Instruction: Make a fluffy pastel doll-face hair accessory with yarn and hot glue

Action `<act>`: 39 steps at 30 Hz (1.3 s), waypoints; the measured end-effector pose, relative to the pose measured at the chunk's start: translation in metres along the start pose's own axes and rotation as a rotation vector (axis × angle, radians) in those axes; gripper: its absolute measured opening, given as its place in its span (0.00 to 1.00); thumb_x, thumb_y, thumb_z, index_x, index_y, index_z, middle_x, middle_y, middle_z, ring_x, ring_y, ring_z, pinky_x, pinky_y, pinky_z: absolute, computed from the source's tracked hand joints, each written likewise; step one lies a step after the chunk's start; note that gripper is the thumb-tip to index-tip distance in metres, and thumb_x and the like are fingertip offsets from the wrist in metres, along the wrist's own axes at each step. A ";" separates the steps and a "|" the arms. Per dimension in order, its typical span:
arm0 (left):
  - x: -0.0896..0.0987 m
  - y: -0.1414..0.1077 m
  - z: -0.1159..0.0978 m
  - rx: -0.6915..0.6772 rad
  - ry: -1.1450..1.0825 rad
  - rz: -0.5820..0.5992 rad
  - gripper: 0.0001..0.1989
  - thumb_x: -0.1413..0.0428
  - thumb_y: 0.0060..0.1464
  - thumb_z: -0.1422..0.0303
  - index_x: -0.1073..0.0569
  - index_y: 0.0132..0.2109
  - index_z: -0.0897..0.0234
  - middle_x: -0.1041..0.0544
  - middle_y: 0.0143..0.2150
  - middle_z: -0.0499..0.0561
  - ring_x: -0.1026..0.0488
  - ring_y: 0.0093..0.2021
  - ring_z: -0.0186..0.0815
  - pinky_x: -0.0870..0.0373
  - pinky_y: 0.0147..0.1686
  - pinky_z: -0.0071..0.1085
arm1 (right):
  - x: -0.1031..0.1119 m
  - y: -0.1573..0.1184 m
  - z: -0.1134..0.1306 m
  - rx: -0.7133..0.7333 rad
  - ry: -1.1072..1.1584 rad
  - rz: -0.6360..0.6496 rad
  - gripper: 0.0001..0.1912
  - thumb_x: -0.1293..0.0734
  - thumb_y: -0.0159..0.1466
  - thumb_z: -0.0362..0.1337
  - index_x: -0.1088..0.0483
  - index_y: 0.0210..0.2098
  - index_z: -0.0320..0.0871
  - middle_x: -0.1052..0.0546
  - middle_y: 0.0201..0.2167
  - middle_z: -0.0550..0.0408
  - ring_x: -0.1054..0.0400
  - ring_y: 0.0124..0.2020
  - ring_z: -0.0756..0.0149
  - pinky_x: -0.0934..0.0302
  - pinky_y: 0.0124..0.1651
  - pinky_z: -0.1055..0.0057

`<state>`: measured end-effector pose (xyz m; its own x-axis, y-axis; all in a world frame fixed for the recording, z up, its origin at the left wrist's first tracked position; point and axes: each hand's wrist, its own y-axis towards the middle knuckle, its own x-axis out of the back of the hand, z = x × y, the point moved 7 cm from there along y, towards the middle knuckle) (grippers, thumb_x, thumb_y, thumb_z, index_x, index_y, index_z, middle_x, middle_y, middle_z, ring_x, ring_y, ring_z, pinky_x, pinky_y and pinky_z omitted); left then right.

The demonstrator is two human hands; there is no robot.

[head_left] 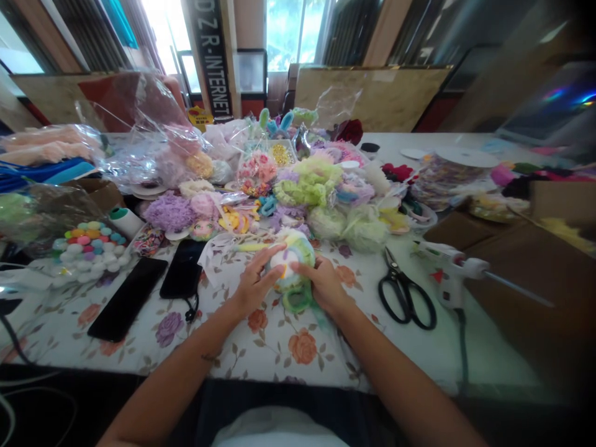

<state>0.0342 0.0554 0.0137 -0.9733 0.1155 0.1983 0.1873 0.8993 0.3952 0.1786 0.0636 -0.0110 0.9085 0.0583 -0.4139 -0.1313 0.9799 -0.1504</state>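
Note:
Both my hands hold a round white ball-like craft piece (285, 259) with green and yellow fuzzy trim around its upper and right side. My left hand (255, 282) grips it from the left, fingers over the top and thumb on the front. On the other side my right hand (328, 282) presses its thumb against the white face; its other fingers are partly hidden behind. A green fuzzy strand (298, 299) hangs in a loop under the piece, beside my right hand. Small orange and purple marks show on the white face.
Black-handled scissors (406, 295) and a white glue gun (449, 267) with a glue stick lie to the right, by a cardboard box (531, 279). Two dark phones (128, 299) rest at left. Yarn bundles (307, 180), pompoms (90, 251) and plastic bags (144, 124) crowd behind.

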 end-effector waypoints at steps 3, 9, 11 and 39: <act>-0.002 -0.002 0.004 0.026 0.001 0.006 0.20 0.46 0.59 0.59 0.28 0.56 0.58 0.27 0.58 0.54 0.35 0.61 0.44 0.42 0.62 0.42 | 0.005 0.000 -0.003 -0.002 -0.015 -0.023 0.18 0.21 0.43 0.38 0.23 0.33 0.41 0.20 0.27 0.56 0.28 0.24 0.67 0.31 0.29 0.72; -0.003 -0.004 0.006 0.038 0.028 0.039 0.22 0.45 0.59 0.58 0.29 0.59 0.57 0.29 0.61 0.54 0.37 0.63 0.46 0.45 0.64 0.47 | 0.006 -0.001 -0.002 -0.010 -0.025 -0.026 0.19 0.21 0.43 0.41 0.24 0.34 0.40 0.19 0.28 0.55 0.27 0.25 0.67 0.30 0.30 0.72; -0.005 -0.004 0.005 0.049 0.026 0.082 0.24 0.46 0.59 0.57 0.32 0.61 0.55 0.31 0.63 0.53 0.40 0.65 0.47 0.46 0.65 0.47 | 0.004 -0.001 0.000 -0.012 -0.025 -0.026 0.20 0.21 0.44 0.41 0.24 0.34 0.41 0.19 0.29 0.55 0.27 0.25 0.67 0.30 0.30 0.72; 0.002 -0.007 -0.001 -0.057 0.111 -0.060 0.28 0.47 0.61 0.62 0.42 0.67 0.53 0.37 0.67 0.56 0.40 0.65 0.46 0.39 0.61 0.47 | 0.010 0.001 0.006 0.072 -0.023 -0.085 0.23 0.22 0.46 0.45 0.25 0.39 0.44 0.19 0.39 0.51 0.24 0.39 0.56 0.29 0.41 0.63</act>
<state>0.0312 0.0489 0.0119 -0.9629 0.0121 0.2695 0.1396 0.8773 0.4591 0.1901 0.0661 -0.0102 0.9240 -0.0219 -0.3819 -0.0257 0.9926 -0.1190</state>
